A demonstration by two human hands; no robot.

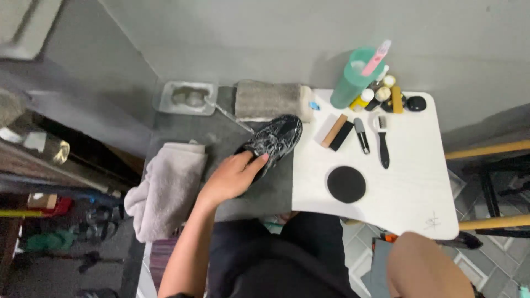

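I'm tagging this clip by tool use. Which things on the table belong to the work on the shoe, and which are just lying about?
In hand:
- left hand, gripping the heel end
- black shoe
- dark grey mat under it

Lying about, untouched:
- folded towel
- grey rolled cloth
- round black pad
- black-handled brush
- wooden-backed brush
- green cup
- small bottles

The right hand is out of view.

Shoe-care workstation: white table (408, 187) with brushes (382, 140), polish bottles (381, 95), grey mat (221, 132), towels (165, 190).

Small bottles (381, 95), yellow and dark, white caps, clustered beside green cup (351, 80), table's far edge.
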